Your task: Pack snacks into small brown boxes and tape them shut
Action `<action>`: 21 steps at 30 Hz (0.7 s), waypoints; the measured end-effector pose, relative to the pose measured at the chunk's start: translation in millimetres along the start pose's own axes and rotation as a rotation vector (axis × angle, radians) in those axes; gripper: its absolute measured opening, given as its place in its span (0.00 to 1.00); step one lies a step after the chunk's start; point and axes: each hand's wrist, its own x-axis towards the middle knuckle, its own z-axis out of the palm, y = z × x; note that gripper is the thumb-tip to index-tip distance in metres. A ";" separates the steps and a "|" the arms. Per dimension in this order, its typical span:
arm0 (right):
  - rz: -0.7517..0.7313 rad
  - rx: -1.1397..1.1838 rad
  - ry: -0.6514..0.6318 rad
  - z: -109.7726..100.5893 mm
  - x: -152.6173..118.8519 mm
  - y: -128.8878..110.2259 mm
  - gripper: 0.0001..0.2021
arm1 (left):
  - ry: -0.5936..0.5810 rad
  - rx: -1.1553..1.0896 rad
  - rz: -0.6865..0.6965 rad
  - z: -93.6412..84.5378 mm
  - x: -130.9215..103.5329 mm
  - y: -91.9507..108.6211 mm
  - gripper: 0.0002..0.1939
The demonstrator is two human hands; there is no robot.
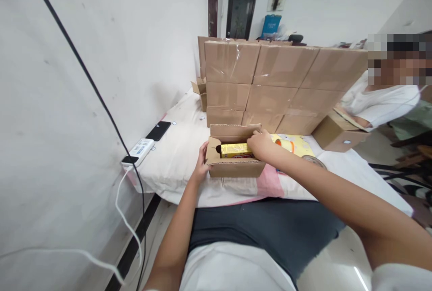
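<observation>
An open cardboard box [236, 169] stands near the front edge of the cloth-covered surface in the head view, its back flap raised. Inside lies a yellow printed carton [234, 149]. My left hand [201, 164] grips the cardboard box at its left end, fingers against the outside. At the opposite end, my right hand [262, 146] reaches over the opening with curled fingers. It covers the carton's right part and the right flap, so what those fingers hold is hidden.
Taped cardboard boxes [273, 86] form a wall behind. An orange-and-white tape roll [286, 145] lies beside my right forearm. At right, a person in a white top [388, 102] leans over another cardboard box [339, 133]. A power strip [140, 150] and phone [158, 131] lie left.
</observation>
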 end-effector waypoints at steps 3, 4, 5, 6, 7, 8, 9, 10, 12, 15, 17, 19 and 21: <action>-0.025 0.019 0.012 -1.9 -1.2 4.0 0.15 | 0.000 0.001 0.002 -0.1 0.2 -1.7 0.49; -0.042 0.026 0.021 -2.3 -2.9 6.0 0.15 | 0.001 0.004 0.002 0.1 0.4 -1.5 0.49; -0.059 0.031 0.032 -2.3 -5.0 8.1 0.15 | 0.001 0.008 0.003 0.4 0.7 -1.0 0.49; -0.075 0.033 0.044 -2.0 -7.2 9.9 0.15 | 0.001 0.013 0.002 0.8 1.1 0.0 0.49; -0.088 0.031 0.057 -1.4 -9.5 11.4 0.15 | 0.000 0.019 0.001 1.1 1.6 1.3 0.49; -0.098 0.027 0.071 -0.5 -11.5 12.4 0.15 | -0.001 0.025 0.000 1.4 2.2 2.8 0.49; -0.105 0.022 0.085 0.4 -13.1 12.8 0.15 | -0.003 0.031 -0.001 1.6 2.9 4.5 0.49; -0.110 0.018 0.098 1.2 -14.4 12.7 0.15 | -0.005 0.038 -0.001 1.7 3.7 6.1 0.50; -0.104 0.015 0.114 2.0 -15.9 11.0 0.14 | -0.014 0.056 -0.002 1.7 4.9 8.8 0.51; -0.075 0.017 0.115 0.7 -16.1 7.2 0.13 | -0.040 0.098 -0.008 1.8 5.0 12.5 0.52; -0.059 0.024 0.106 -0.3 -16.0 5.7 0.13 | -0.062 0.140 -0.014 1.3 4.3 17.4 0.52; -0.063 0.033 0.107 0.1 -16.2 6.0 0.14 | -0.090 0.198 -0.022 -0.9 5.1 27.9 0.49; -0.064 0.039 0.115 2.2 -16.6 8.0 0.14 | -0.126 0.265 -0.025 -5.5 9.8 46.0 0.44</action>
